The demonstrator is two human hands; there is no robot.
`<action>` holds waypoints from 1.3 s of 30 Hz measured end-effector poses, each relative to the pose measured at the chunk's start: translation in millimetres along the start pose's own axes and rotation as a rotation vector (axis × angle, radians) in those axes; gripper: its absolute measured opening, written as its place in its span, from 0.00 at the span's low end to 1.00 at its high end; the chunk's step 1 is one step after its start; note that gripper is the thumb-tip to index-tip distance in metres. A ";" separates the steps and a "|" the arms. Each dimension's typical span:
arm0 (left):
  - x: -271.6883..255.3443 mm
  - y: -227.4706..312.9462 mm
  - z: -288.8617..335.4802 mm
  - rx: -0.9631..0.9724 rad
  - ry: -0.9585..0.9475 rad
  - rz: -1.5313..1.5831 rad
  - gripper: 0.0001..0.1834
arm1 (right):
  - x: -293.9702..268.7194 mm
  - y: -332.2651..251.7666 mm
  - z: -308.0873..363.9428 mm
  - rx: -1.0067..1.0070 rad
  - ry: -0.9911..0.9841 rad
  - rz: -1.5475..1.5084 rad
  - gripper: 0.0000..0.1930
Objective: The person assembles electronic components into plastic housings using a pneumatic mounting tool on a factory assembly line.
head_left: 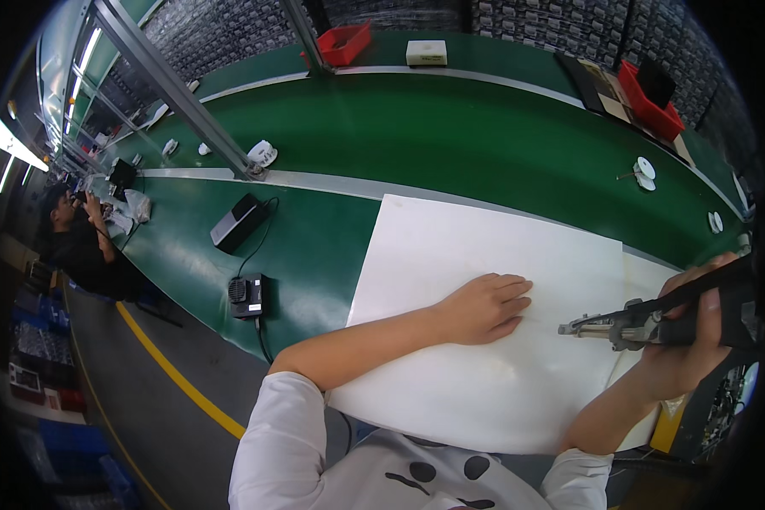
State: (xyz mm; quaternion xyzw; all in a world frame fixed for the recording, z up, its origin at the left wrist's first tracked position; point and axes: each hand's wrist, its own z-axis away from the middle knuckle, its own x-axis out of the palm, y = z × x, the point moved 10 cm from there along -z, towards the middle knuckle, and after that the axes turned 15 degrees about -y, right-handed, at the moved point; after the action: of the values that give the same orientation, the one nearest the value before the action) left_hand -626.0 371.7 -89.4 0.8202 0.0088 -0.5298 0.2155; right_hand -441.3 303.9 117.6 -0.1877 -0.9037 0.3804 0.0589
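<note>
My left hand (487, 308) lies palm down on a white sheet (484, 238), its fingers stretched out and nothing in them. At the right, my right hand (693, 340) is wrapped round what looks like a power screwdriver (646, 326) with a black body and a grey metal nose. That nose points left, over the sheet and toward my left hand, with a gap between them. Part of the tool's body runs into the dark rim of the view and is hidden.
A black-and-grey box-shaped device (240, 223) and a small black device with a cable (246, 296) sit left on the green bench (323, 255). Beyond runs a green belt (382, 119) with white spools (644, 173). Red bins (344, 44) stand behind. A co-worker (81, 238) sits far left.
</note>
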 end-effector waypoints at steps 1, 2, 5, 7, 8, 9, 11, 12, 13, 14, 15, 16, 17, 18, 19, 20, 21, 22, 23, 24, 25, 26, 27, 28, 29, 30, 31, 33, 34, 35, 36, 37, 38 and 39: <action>-1.6 -0.3 -0.9 0.005 0.013 0.005 0.17 | -0.3 1.4 0.0 0.014 -0.008 -0.017 0.23; -3.9 -3.0 -0.2 0.012 0.015 0.004 0.17 | 0.1 0.8 0.0 0.009 -0.004 -0.013 0.23; -41.8 -40.4 11.2 -0.141 0.211 -0.103 0.19 | 2.2 -3.1 -1.0 -0.035 -0.014 -0.004 0.22; -81.4 -83.8 11.4 -0.243 0.318 -0.235 0.20 | -0.8 -11.1 -0.8 -0.075 -0.053 -0.003 0.22; -102.8 -110.9 21.9 -0.312 0.377 -0.307 0.20 | 0.0 -10.5 0.1 -0.073 -0.049 -0.003 0.22; -118.0 -139.5 28.6 -0.412 0.332 -0.392 0.21 | -2.0 -7.9 0.7 -0.062 -0.021 0.004 0.22; -154.8 -195.0 67.0 -0.612 0.235 -0.662 0.25 | 4.0 -2.7 0.2 -0.052 -0.004 -0.006 0.22; -172.8 -220.5 86.2 -0.687 0.180 -0.838 0.28 | 5.4 -4.7 0.1 -0.058 0.001 0.011 0.22; -193.2 -257.0 112.7 -0.843 0.086 -0.839 0.30 | 6.6 -5.0 0.3 -0.063 0.007 0.028 0.22; -212.5 -289.9 140.8 -0.996 -0.011 -0.834 0.32 | 7.7 -3.9 0.5 -0.065 0.016 0.031 0.22; -234.1 -313.3 170.9 -1.166 -0.062 -0.859 0.34 | 10.4 -2.9 0.5 -0.066 0.006 0.037 0.22; -251.3 -333.6 200.0 -1.334 -0.115 -0.877 0.35 | 12.3 -1.7 1.5 -0.065 -0.003 0.047 0.22; -266.5 -347.2 221.0 -1.405 -0.128 -0.892 0.36 | 10.6 -1.0 2.8 -0.065 0.006 0.054 0.22; -278.1 -361.0 229.2 -1.458 -0.139 -0.901 0.38 | 5.6 -5.2 4.5 -0.058 -0.003 0.083 0.21; -293.8 -369.9 247.0 -1.511 -0.127 -0.919 0.39 | 5.4 -3.4 5.7 -0.048 -0.024 0.091 0.21; -306.6 -372.1 276.8 -1.594 -0.120 -0.938 0.41 | 9.3 3.5 5.3 -0.044 -0.036 0.074 0.21; -309.9 -379.3 263.4 -1.561 -0.117 -0.926 0.41 | 2.6 -3.2 7.0 -0.030 -0.012 0.104 0.21; -313.1 -387.4 275.9 -1.645 -0.133 -0.776 0.42 | 4.2 0.0 8.8 -0.011 0.001 0.111 0.21; -310.3 -395.1 286.3 -1.723 -0.148 -0.624 0.43 | 7.2 2.6 9.3 -0.010 0.006 0.116 0.21; -308.9 -398.6 283.8 -1.717 -0.151 -0.624 0.43 | 9.2 3.0 10.0 -0.032 0.026 0.127 0.21; -304.0 -404.1 282.6 -1.758 -0.184 -0.574 0.43 | 7.9 -1.4 9.6 -0.053 0.048 0.147 0.20; -298.8 -408.8 282.0 -1.799 -0.218 -0.524 0.43 | 7.2 -3.4 9.0 -0.051 0.055 0.159 0.20; -295.1 -412.0 277.5 -1.794 -0.221 -0.490 0.42 | 6.0 -5.4 8.9 -0.053 0.065 0.148 0.20; -296.0 -416.7 279.9 -1.792 -0.218 -0.492 0.42 | 4.8 -5.4 9.3 -0.059 0.072 0.126 0.20; -295.6 -422.8 288.3 -1.798 -0.226 -0.481 0.40 | 3.5 -5.4 9.3 -0.061 0.072 0.124 0.20; -296.4 -428.3 296.2 -1.804 -0.233 -0.471 0.38 | 2.6 -5.4 8.9 -0.065 0.054 0.120 0.20; -294.7 -428.1 292.7 -1.799 -0.240 -0.470 0.38 | 1.3 -4.7 9.8 -0.062 0.039 0.124 0.20; -291.9 -425.4 282.0 -1.729 -0.273 -0.427 0.37 | 1.7 -7.2 10.0 -0.046 0.061 0.145 0.20; -291.7 -419.7 270.5 -1.718 -0.280 -0.431 0.37 | 0.1 -9.4 9.9 -0.034 0.085 0.169 0.21; -289.5 -412.4 253.2 -1.632 -0.212 -0.379 0.36 | -0.1 -11.3 9.0 -0.038 0.065 0.184 0.21; -287.2 -402.9 236.7 -1.545 -0.145 -0.328 0.35 | -1.1 -10.6 8.0 -0.049 0.028 0.125 0.21; -281.6 -387.2 232.0 -1.550 -0.151 -0.334 0.35 | 3.3 -6.3 6.8 -0.022 0.083 0.117 0.20; -272.1 -363.3 197.4 -1.298 0.063 -0.207 0.31 | 3.8 -7.7 8.4 0.004 0.148 0.131 0.20; -266.8 -331.0 168.1 -1.042 0.270 -0.083 0.28 | -0.7 -6.5 8.9 0.000 0.055 0.222 0.19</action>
State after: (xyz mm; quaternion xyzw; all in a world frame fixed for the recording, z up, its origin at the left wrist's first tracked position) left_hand -968.8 668.0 -28.6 0.6644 0.3304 -0.3530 0.5699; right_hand -444.8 293.5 115.9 -0.2969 -0.8753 0.3795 0.0411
